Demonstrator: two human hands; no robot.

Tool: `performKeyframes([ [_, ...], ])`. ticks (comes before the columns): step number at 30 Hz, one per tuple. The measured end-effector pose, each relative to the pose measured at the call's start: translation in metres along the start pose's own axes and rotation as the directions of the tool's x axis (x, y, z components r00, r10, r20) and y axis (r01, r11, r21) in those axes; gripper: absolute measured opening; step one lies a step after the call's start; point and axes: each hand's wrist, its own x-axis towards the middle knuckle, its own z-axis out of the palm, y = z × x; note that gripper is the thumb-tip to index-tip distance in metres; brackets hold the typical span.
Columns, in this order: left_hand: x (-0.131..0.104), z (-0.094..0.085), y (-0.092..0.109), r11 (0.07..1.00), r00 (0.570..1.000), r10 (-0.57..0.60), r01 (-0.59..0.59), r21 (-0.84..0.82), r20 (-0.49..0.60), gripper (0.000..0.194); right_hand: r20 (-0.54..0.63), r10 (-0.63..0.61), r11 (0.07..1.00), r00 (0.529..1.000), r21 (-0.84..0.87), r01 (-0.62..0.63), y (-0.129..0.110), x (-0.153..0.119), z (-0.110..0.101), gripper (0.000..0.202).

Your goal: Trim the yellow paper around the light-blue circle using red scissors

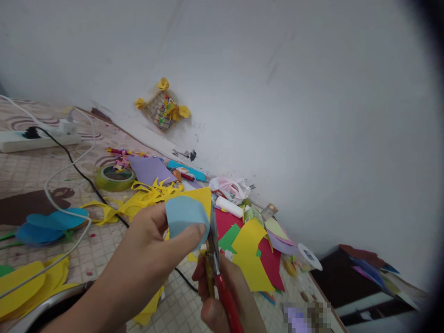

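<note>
A light blue rounded paper piece (183,213) lies over a sheet of yellow paper (203,196), and my left hand (149,249) pinches the two together with the thumb on the blue. My right hand (222,286) is wrapped round a pair of scissors (224,289) with red and yellow handles. The scissor blades point up along the right edge of the held papers; whether they are parted is hard to tell. Behind my left hand are yellow paper scraps (152,196).
Green tape (115,177), purple paper (151,170) and blue cut-outs (52,225) lie on the tiled-pattern table. Yellow sheets (251,259) rest on red paper at right. A white cable (52,194) and a power strip (38,140) are at left. A wall stands behind.
</note>
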Motion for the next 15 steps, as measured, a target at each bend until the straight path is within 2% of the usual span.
performKeyframes([
  [7,0.001,-0.002,0.0,0.999,1.0,0.014,-0.013,0.038,-0.018,0.034,-0.027,-0.007,0.999,1.0,0.038,0.008,0.01,0.0,0.0,0.063],
  [15,0.001,0.0,0.002,0.999,0.999,0.035,-0.034,0.022,-0.023,0.032,-0.122,-0.032,0.999,0.992,0.025,0.035,0.022,-0.006,0.003,0.06],
])
